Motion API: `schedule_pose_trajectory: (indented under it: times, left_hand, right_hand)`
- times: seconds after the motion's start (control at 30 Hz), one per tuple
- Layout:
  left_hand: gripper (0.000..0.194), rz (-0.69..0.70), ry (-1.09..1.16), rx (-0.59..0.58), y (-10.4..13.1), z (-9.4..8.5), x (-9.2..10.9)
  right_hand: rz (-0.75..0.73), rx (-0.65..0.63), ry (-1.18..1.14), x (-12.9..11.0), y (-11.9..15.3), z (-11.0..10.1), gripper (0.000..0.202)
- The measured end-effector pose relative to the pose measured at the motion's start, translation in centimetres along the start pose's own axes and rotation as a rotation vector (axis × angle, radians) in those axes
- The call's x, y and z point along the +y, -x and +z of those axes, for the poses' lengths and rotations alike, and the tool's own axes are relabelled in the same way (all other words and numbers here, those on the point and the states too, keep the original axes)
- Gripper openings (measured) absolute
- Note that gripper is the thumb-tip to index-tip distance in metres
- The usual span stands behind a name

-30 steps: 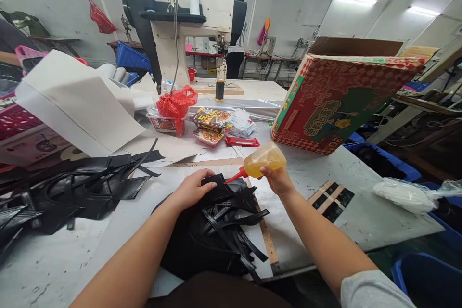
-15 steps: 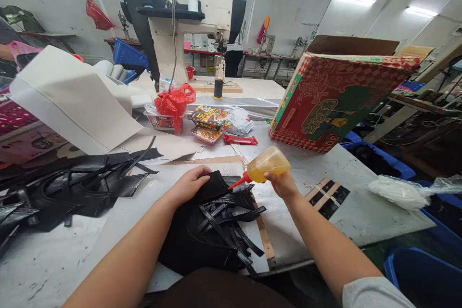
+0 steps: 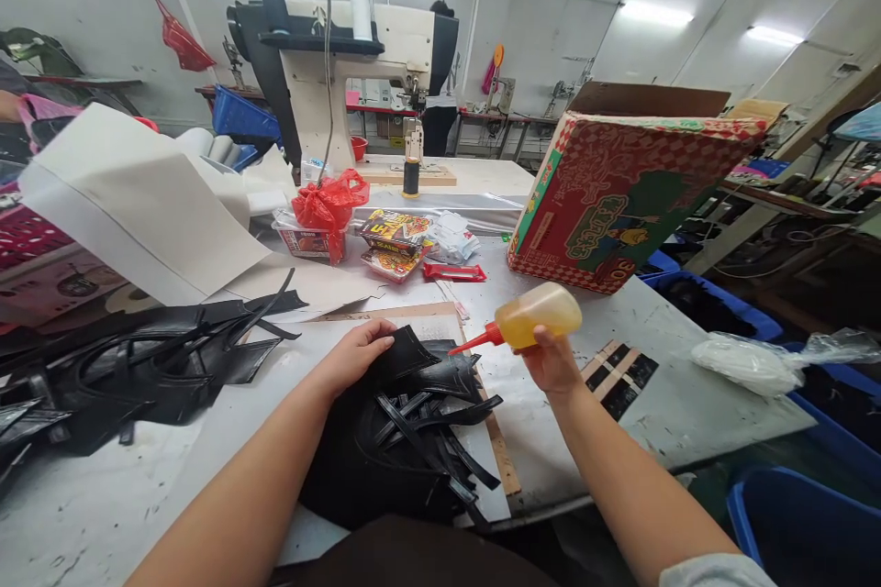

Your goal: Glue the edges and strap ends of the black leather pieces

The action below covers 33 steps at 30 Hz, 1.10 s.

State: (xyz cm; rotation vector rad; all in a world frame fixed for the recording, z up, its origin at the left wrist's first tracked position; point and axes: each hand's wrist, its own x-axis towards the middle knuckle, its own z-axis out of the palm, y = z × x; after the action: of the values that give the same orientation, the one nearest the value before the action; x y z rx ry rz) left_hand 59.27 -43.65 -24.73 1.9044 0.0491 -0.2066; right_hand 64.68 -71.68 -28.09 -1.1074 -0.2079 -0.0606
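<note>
My right hand (image 3: 552,361) is closed around a clear squeeze bottle (image 3: 540,314) of yellow liquid. The bottle lies nearly level, and its thin red nozzle points left, a little off the edge of a black strappy cut piece (image 3: 407,352). Between thumb and fingers, my left hand (image 3: 362,350) grips that piece by its upper end. Beneath it more black pieces with crossing straps (image 3: 413,422) are heaped on white paper over a board (image 3: 506,454), close against my body.
More black strapped pieces (image 3: 158,367) are piled at left. Food packs (image 3: 395,234) and a red bag (image 3: 330,202) stand ahead, before a sewing machine (image 3: 313,83). A red carton (image 3: 619,202) leans at right, near a striped piece (image 3: 619,376). Blue bins (image 3: 812,514) flank the table.
My right hand has drawn the bottle to the right and tipped it more level, so the nozzle has come away from the black piece. My left hand keeps its grip. The view has shifted slightly.
</note>
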Motion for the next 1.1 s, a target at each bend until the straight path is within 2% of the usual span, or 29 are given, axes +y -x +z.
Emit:
schedule_pose_trajectory:
  times: [0.07,0.13,0.23,0.33,0.43,0.5,0.6,0.77,0.87,0.97,1.1]
  left_hand:
    - [0.033,0.008,-0.065,0.023,-0.2,0.1,-0.2]
    - [0.036,0.024,-0.175,0.052,-0.2,0.0,-0.1]
    - [0.044,0.037,-0.389,0.091,0.8,-1.1,0.8]
    - [0.049,-0.003,-0.608,0.15,3.5,-3.3,2.2]
    - [0.05,-0.142,-0.822,0.173,7.1,-5.1,2.5]
    - [0.054,-0.239,-0.967,0.165,9.4,-5.4,1.7]
    - [0.064,-0.253,-1.059,0.17,11.9,-4.3,-0.3]
    - [0.073,-0.151,-0.834,0.304,13.4,-2.0,-2.3]
    - [0.077,-0.059,-0.517,0.382,14.0,-2.0,-2.7]
    - [0.069,-0.023,-0.055,0.445,15.3,-3.8,-3.5]
    - [0.048,-0.037,0.401,0.625,18.8,-8.3,-5.3]
  right_hand:
    - [0.037,0.041,-0.171,-0.5,0.9,-0.1,0.042]
    - [0.129,0.022,-0.343,-0.9,2.0,-0.1,0.044]
    - [0.244,-0.01,-0.539,-1.0,4.2,-0.4,0.05]
    - [0.302,0.061,-0.687,-0.9,6.5,-1.1,0.054]
    - [0.365,0.202,-0.755,-0.6,8.6,-2.0,0.061]
    - [0.396,0.301,-0.748,-0.4,9.7,-2.6,0.065]
    - [0.418,0.407,-0.683,-0.1,11.0,-3.0,0.072]
    - [0.415,0.488,-0.532,-0.4,12.4,-1.9,0.076]
    - [0.404,0.53,-0.471,-1.4,12.8,-0.6,0.08]
    - [0.413,0.546,-0.422,-2.3,13.0,0.4,0.082]
    - [0.42,0.57,-0.414,-2.5,12.9,0.7,0.083]
